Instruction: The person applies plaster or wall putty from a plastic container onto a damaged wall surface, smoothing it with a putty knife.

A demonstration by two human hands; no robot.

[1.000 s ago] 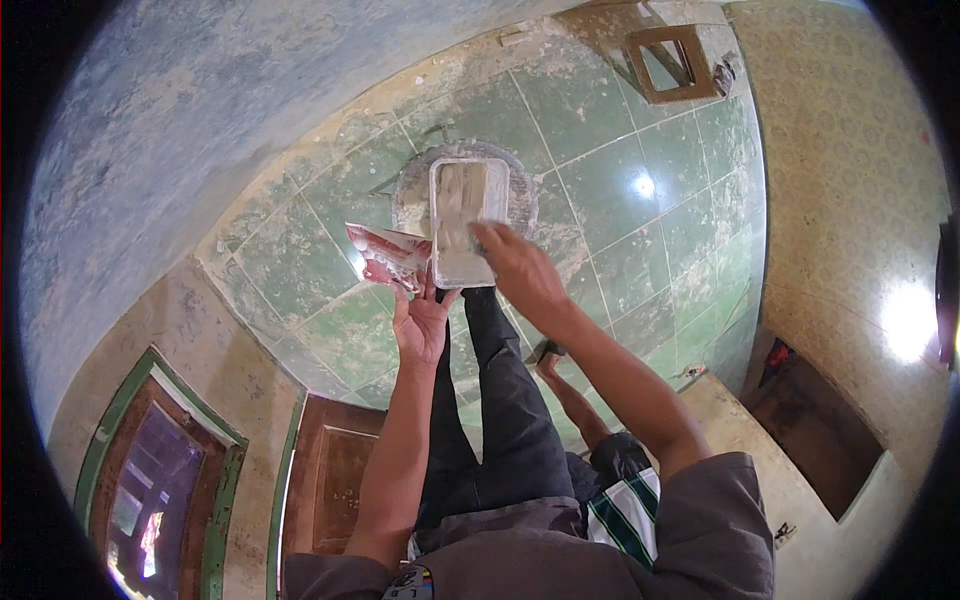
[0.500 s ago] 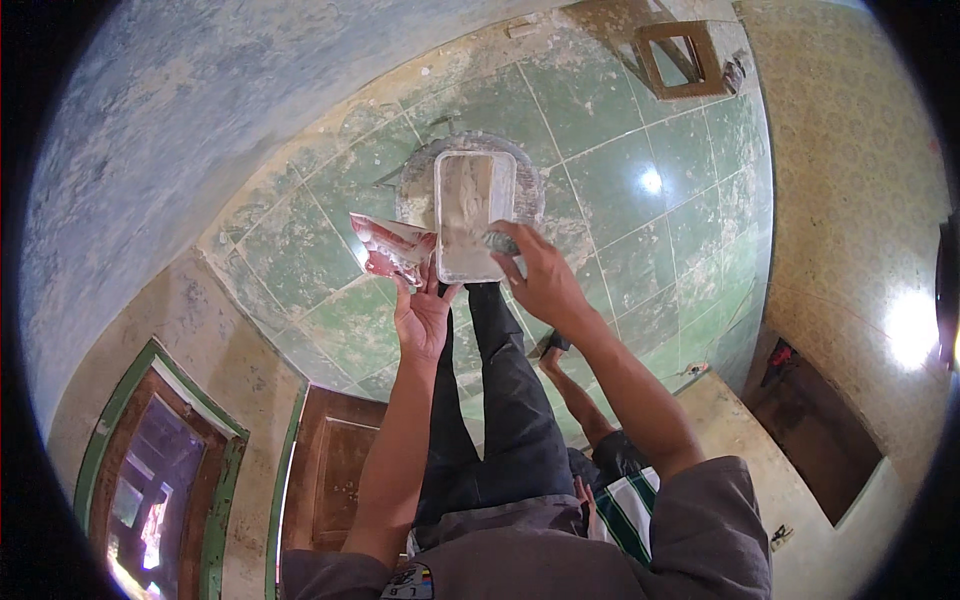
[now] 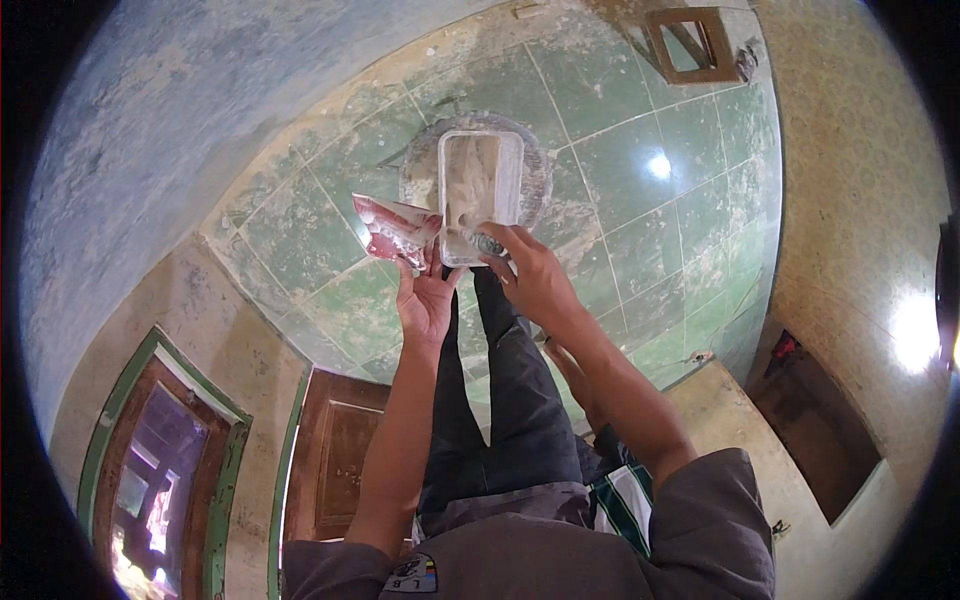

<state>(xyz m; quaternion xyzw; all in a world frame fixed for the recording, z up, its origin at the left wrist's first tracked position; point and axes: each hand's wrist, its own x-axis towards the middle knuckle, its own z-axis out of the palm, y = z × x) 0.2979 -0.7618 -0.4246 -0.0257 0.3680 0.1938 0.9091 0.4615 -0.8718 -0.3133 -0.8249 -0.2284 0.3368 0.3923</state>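
A rectangular see-through plastic tub (image 3: 510,185) holds a pale, powdery or pasty layer with marks in it. My left hand (image 3: 428,308) is palm up at the tub's near left corner, its fingertips partly hidden by the tub. Between its thumb and fingers is a flat, crumpled red piece (image 3: 395,232) smeared with white, tilted up beside the tub. My right hand (image 3: 535,275) grips a small, rounded, dark grey thing (image 3: 488,244) over the tub's near right corner; its kind is unclear.
Beneath the tub, a round, plaster-caked base (image 3: 540,190) stands on the stained green tile floor (image 3: 630,190). A wooden frame (image 3: 693,46) lies far right. Another person's leg (image 3: 575,380) shows past my right forearm. A blue-grey wall (image 3: 180,140) rises on the left.
My right hand has moved slightly left and inward over the tub's near end with the grey thing. More of the pale layer looks disturbed. The other person's leg is more hidden.
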